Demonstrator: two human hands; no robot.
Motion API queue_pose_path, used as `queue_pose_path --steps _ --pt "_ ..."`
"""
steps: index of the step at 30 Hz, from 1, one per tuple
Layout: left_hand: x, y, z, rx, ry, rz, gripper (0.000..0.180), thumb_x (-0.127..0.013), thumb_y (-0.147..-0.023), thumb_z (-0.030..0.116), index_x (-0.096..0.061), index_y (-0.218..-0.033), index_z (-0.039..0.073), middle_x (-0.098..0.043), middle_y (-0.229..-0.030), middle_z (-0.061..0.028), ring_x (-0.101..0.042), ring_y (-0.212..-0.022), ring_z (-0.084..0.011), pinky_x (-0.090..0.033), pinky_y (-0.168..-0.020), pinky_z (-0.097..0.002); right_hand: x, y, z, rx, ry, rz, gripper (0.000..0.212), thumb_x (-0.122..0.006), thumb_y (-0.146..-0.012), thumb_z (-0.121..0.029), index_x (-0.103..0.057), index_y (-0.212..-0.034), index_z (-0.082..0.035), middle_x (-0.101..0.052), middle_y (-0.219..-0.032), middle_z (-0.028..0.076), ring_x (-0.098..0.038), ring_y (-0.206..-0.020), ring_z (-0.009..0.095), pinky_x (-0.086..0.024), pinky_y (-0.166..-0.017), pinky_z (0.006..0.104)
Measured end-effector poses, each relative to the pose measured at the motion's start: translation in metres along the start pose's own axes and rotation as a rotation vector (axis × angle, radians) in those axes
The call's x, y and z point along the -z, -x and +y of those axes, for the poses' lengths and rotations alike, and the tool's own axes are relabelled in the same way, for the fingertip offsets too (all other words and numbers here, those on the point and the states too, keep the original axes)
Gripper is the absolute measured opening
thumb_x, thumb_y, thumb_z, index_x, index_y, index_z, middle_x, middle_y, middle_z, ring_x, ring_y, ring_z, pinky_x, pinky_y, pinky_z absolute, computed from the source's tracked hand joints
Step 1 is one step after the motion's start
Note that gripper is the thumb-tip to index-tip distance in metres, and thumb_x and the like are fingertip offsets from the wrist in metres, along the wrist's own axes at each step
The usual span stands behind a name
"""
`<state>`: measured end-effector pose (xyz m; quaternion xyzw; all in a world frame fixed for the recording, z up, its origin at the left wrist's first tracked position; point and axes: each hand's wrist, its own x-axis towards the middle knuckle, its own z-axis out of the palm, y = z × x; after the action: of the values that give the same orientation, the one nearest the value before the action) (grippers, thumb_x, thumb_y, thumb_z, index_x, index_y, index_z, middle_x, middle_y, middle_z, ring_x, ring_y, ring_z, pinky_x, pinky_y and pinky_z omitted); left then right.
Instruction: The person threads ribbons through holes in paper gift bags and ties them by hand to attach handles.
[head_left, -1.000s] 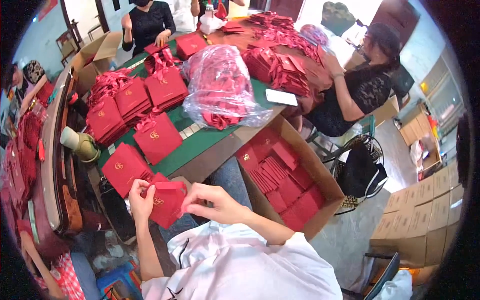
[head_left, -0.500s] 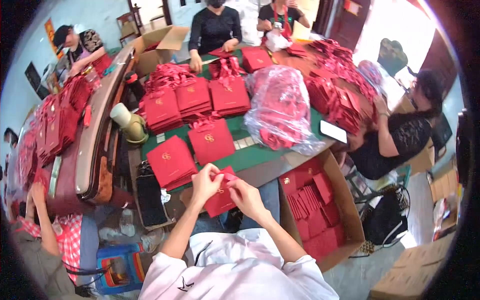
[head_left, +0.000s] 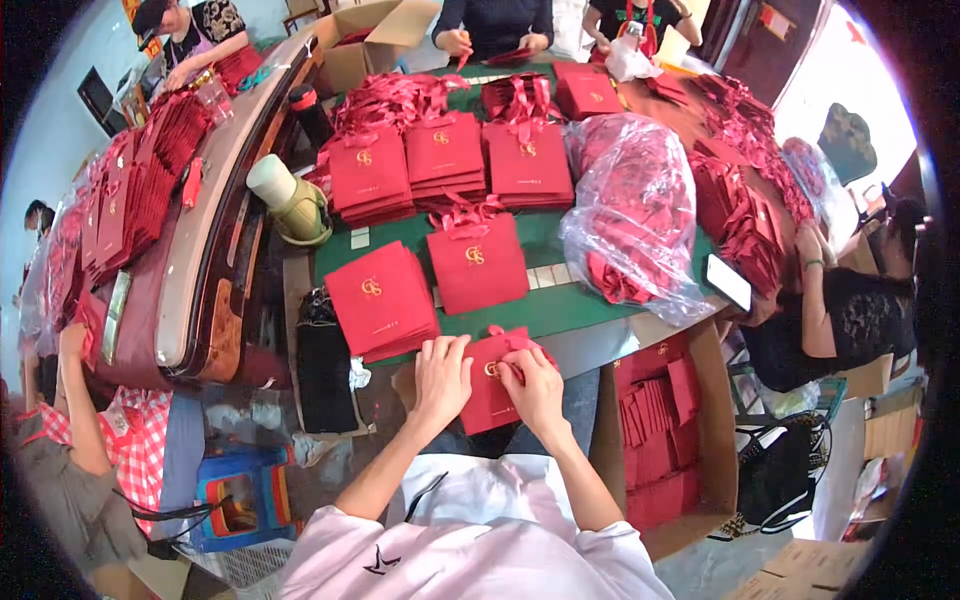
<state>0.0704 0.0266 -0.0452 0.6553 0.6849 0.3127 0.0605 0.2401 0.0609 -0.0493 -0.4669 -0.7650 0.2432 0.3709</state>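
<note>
My left hand point(head_left: 441, 376) and my right hand point(head_left: 532, 384) both grip a flat red paper gift bag point(head_left: 492, 385) with a gold emblem, held at the near edge of the green table point(head_left: 545, 305). My right fingers pinch the bag's red ribbon handle near its top. Just beyond my left hand lies a stack of finished red bags point(head_left: 381, 298). Another red bag point(head_left: 476, 262) with a ribbon lies flat ahead of my hands.
A cardboard box point(head_left: 715, 440) of flat red bags stands at my right. A clear plastic sack point(head_left: 635, 215) of red items sits on the table. Further stacks of bags point(head_left: 445, 160) line the far side. Other people work around the table. A blue stool point(head_left: 240, 495) is at lower left.
The view has swung left and lower. My hands have brought the red bag down to the table's near edge, and my right fingers have moved to its ribbon.
</note>
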Motion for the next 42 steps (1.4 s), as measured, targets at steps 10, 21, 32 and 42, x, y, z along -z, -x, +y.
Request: queue_pose_path --steps 10,21,32,42 --pt "-0.003 0.015 -0.005 0.062 0.13 -0.062 0.031 -0.071 -0.083 0.011 -0.065 -0.113 0.004 -0.058 -0.11 -0.0143 -0.055 -0.1 -0.0348 -0.048 -0.088 -0.0432 -0.018 -0.002 -0.003 0.012 0.056 -0.037 0.01 -0.071 -0.084 -0.012 -0.065 -0.09 -0.006 -0.063 -0.086 0.013 -0.064 -0.079 0.034 -0.052 -0.068 0.0428" --pt "0.011 0.009 -0.016 0.188 0.359 -0.255 0.017 -0.065 -0.085 0.008 -0.07 -0.101 0.01 -0.067 -0.085 -0.0078 -0.059 -0.081 -0.0284 -0.047 -0.076 -0.0387 -0.018 0.006 0.0 -0.019 -0.02 0.007 0.012 -0.074 -0.084 -0.012 -0.064 -0.089 -0.006 -0.063 -0.082 0.013 -0.063 -0.075 0.033 -0.05 -0.066 0.0422" --pt "0.019 -0.002 -0.003 0.121 0.301 -0.164 0.014 -0.063 -0.088 0.008 -0.071 -0.099 0.009 -0.067 -0.086 -0.0079 -0.058 -0.081 -0.0293 -0.049 -0.077 -0.039 -0.018 0.019 -0.012 0.085 0.004 -0.01 0.015 -0.078 -0.079 -0.012 -0.066 -0.088 -0.01 -0.062 -0.08 0.006 -0.06 -0.069 0.026 -0.045 -0.063 0.0384" --pt "0.023 -0.001 0.002 0.16 0.308 -0.21 0.014 -0.063 -0.088 0.008 -0.072 -0.099 0.008 -0.071 -0.091 -0.0088 -0.061 -0.085 -0.0291 -0.049 -0.077 -0.0383 -0.024 0.018 -0.015 0.12 0.032 0.063 0.018 -0.078 -0.076 -0.01 -0.063 -0.087 -0.01 -0.06 -0.077 0.006 -0.059 -0.067 0.026 -0.045 -0.061 0.038"
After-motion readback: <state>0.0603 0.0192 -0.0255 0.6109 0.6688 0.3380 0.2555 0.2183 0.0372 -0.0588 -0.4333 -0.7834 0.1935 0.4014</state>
